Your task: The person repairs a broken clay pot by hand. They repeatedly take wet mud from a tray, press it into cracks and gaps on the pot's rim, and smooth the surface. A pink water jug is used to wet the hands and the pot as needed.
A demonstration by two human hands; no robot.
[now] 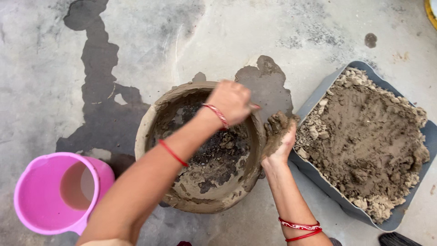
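Far left we see a pink bucket (57, 193) on the concrete floor (41, 68), with muddy water low inside it, and dark wet patches (98, 91) running up the floor behind it. Next we get the clay bowl (202, 148), round, mud-coated, sitting on the floor near the middle, its inside dark and crumbly at the bottom. Our left arm crosses over the bowl from the lower left, and the left hand (232, 101) sits over the far right part of the rim, fingers curled inward (we cannot tell whether they pinch anything, the palm faces away); red bangles and a red thread show on that forearm. Just right of it, the right hand (280, 134) presses against the outside of the bowl's right wall, fingers together and caked in wet mud, a lump of mud (278, 122) cupped at the fingertips. Red bangles on that wrist too. Right again, just beside that hand, a grey tray (314, 102) lies on the floor, heaped with brown clay soil (368, 141), smoother in the middle, dry pale lumps along its edges.
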